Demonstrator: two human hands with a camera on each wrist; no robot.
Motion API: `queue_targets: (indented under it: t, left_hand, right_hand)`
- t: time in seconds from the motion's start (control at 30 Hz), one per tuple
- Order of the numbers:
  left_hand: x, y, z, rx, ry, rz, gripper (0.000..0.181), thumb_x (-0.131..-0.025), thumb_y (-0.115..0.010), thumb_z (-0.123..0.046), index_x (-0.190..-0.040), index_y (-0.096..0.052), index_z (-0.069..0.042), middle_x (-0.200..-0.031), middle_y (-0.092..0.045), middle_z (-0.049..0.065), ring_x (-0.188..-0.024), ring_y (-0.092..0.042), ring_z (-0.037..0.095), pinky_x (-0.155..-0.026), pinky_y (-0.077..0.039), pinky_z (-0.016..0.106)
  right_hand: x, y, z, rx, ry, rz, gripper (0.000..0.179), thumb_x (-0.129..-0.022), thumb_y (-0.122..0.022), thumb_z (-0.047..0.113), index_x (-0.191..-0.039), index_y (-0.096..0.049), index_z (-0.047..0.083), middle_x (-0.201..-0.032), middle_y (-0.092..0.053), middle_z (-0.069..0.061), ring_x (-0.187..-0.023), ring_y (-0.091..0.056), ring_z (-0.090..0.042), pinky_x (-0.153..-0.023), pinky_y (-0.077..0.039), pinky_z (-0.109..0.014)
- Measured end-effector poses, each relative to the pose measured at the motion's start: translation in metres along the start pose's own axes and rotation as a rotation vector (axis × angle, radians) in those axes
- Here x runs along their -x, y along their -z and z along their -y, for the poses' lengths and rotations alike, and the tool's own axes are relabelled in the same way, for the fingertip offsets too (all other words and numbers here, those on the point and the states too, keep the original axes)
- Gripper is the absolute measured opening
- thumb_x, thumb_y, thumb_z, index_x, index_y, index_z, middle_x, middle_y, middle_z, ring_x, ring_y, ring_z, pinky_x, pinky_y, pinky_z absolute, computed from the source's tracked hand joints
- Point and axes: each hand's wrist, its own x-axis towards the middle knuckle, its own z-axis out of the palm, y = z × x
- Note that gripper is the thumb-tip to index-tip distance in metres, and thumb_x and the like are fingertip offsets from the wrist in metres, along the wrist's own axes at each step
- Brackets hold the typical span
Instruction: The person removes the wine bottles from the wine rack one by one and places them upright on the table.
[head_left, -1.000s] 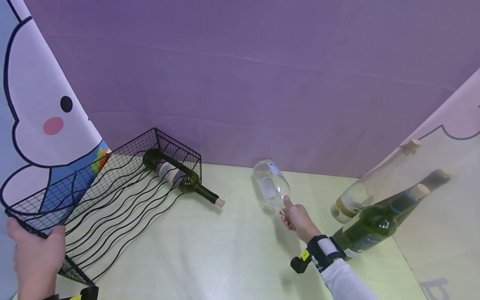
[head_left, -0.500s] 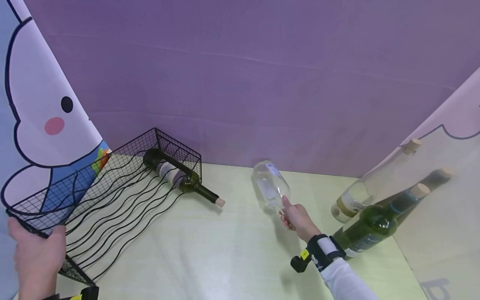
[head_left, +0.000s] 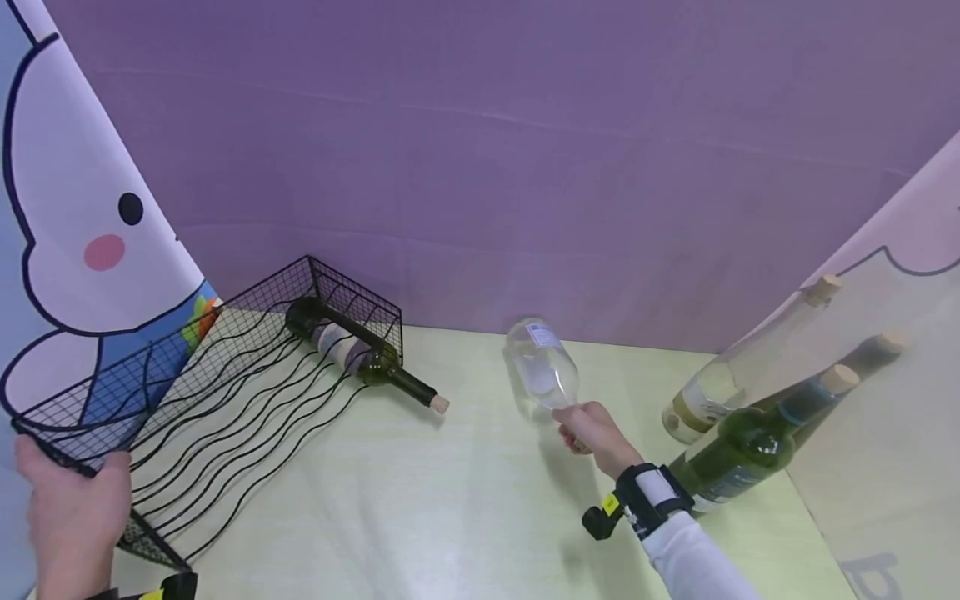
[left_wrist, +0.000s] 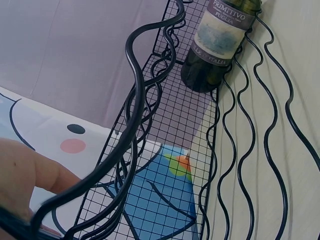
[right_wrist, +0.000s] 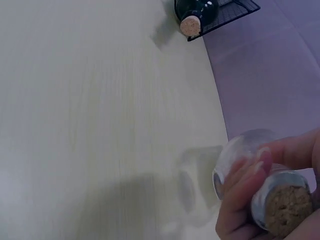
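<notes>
My right hand (head_left: pixel 596 433) grips the neck of a clear glass bottle (head_left: pixel 542 362), whose base points toward the purple backdrop. A cork (right_wrist: pixel 287 210) sits in its mouth, close to the palm in the right wrist view. At the lower left, my left hand (head_left: pixel 73 508) holds the near end of a black wire wine rack (head_left: pixel 247 467) with wavy bars. One dark green wine bottle (head_left: pixel 341 348) lies in the rack's far end, its corked neck sticking out over the front. Its label (left_wrist: pixel 220 32) shows in the left wrist view.
On the right stand a corked clear bottle (head_left: pixel 697 408) and a corked green bottle (head_left: pixel 738 458), just beyond my right forearm. A purple backdrop (head_left: pixel 480 192) rises behind the pale table (head_left: pixel 420 500). A printed cartoon sheet (head_left: pixel 97 208) hangs at the left.
My right hand has turned on the clear bottle's neck, and the bottle has rolled slightly, its label shifting. The left hand and the rack have stayed in place.
</notes>
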Motion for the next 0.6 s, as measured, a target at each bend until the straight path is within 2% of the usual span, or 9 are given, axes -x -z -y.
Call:
queue_targets:
  t: [0.17, 0.33, 0.43, 0.5, 0.6]
  left_hand:
    - [0.0, 0.0, -0.001, 0.006, -0.002, 0.001, 0.084, -0.096, -0.038, -0.027, -0.156, 0.02, -0.019, -0.16, -0.009, 0.036, -0.145, -0.014, 0.057, -0.117, -0.018, 0.066]
    - [0.0, 0.001, 0.0, 0.005, -0.004, 0.009, 0.084, -0.096, -0.038, -0.027, -0.156, 0.02, -0.019, -0.159, -0.009, 0.037, -0.145, -0.014, 0.058, -0.117, -0.017, 0.066]
    - [-0.001, 0.001, 0.001, -0.001, 0.002, 0.015, 0.084, -0.096, -0.038, -0.028, -0.155, 0.021, -0.019, -0.159, -0.008, 0.036, -0.145, -0.013, 0.058, -0.117, -0.017, 0.067]
    - [-0.002, 0.0, 0.001, -0.012, 0.008, 0.016, 0.084, -0.096, -0.037, -0.029, -0.155, 0.022, -0.019, -0.159, -0.008, 0.036, -0.145, -0.014, 0.058, -0.117, -0.018, 0.067]
    - [-0.003, -0.001, 0.001, -0.022, 0.017, 0.018, 0.084, -0.097, -0.036, -0.03, -0.155, 0.023, -0.018, -0.159, -0.007, 0.036, -0.145, -0.014, 0.058, -0.117, -0.019, 0.067]
  right_hand:
    - [0.001, 0.002, -0.001, 0.019, 0.026, -0.039, 0.033, -0.093, -0.058, 0.015, -0.114, -0.056, -0.011, -0.087, -0.069, -0.017, -0.06, -0.056, -0.013, -0.058, -0.047, -0.023]
    - [0.002, 0.006, -0.002, -0.013, -0.001, -0.143, 0.05, -0.092, -0.064, 0.017, -0.13, -0.046, -0.01, -0.117, -0.061, -0.026, -0.066, -0.063, -0.012, -0.065, -0.056, -0.023]
    - [0.001, 0.01, -0.003, -0.104, 0.019, -0.2, 0.058, -0.091, -0.066, 0.013, -0.138, -0.042, -0.009, -0.132, -0.054, -0.028, -0.068, -0.067, -0.009, -0.069, -0.059, -0.022]
    - [0.0, 0.013, -0.003, -0.201, 0.038, -0.253, 0.057, -0.09, -0.067, 0.01, -0.14, -0.043, -0.007, -0.138, -0.052, -0.027, -0.067, -0.069, -0.006, -0.07, -0.059, -0.02]
    - [-0.002, 0.016, -0.001, -0.38, 0.086, -0.359, 0.052, -0.089, -0.068, 0.008, -0.136, -0.05, -0.006, -0.137, -0.055, -0.024, -0.066, -0.07, -0.004, -0.072, -0.059, -0.019]
